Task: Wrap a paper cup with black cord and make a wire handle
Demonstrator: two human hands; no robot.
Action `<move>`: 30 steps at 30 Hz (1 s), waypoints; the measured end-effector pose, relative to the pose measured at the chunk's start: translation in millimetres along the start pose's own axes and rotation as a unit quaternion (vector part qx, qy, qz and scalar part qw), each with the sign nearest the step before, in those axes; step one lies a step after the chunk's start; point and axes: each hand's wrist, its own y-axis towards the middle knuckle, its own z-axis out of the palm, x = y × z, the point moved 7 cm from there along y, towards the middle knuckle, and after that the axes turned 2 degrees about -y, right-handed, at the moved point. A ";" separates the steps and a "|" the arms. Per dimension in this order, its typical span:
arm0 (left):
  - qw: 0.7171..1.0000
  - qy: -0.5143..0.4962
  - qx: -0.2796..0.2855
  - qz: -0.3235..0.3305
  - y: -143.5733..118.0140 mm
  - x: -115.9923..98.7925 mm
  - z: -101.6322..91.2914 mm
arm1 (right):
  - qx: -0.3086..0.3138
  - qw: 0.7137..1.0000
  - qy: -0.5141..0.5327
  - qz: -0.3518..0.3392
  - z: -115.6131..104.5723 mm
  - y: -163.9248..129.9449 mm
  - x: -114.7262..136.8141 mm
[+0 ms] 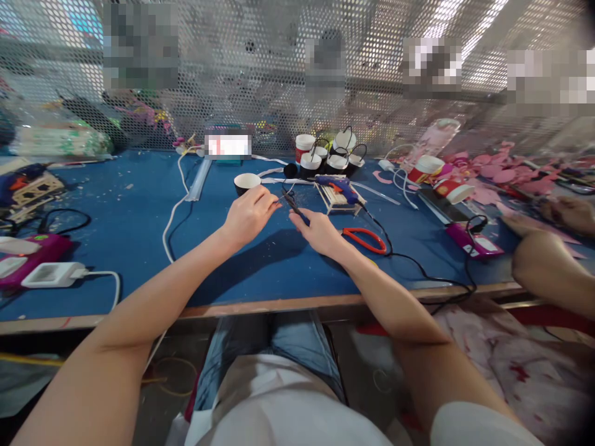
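My left hand [251, 214] is closed in a pinch just in front of a small black cup with a white inside [247, 181]. A thin dark wire [281, 197] seems to run from its fingertips toward the tip of a dark tool. That tool, which looks like slim pliers [295, 207], is gripped in my right hand [318, 230], its tip pointing up and left. Beside the right wrist lies a tool with red loop handles [365, 240], its front part hidden. A blue glue gun [341, 188] rests on a small wooden rack [332, 201] behind the right hand.
Several cups [310, 162] with black wire loops stand at the back. Pink pieces [497, 170] and a co-worker's arm [548, 254] are at right, near a purple power strip [474, 241]. Another power strip [51, 248] sits left. Cords cross the table; perforated metal mesh [269, 74] stands behind.
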 end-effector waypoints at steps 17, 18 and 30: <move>0.972 0.131 -0.141 0.138 0.9 -12.1 -29.7 | -0.041 0.999 0.006 0.025 -11.8 6.1 -12.6; 0.965 0.163 -0.078 0.188 -0.3 -17.6 -18.8 | -0.039 0.999 0.002 0.024 -11.1 5.7 -11.4; 0.944 -0.255 -0.029 -0.207 -4.3 26.8 10.7 | -0.045 0.999 0.011 -0.019 -3.6 2.2 -4.3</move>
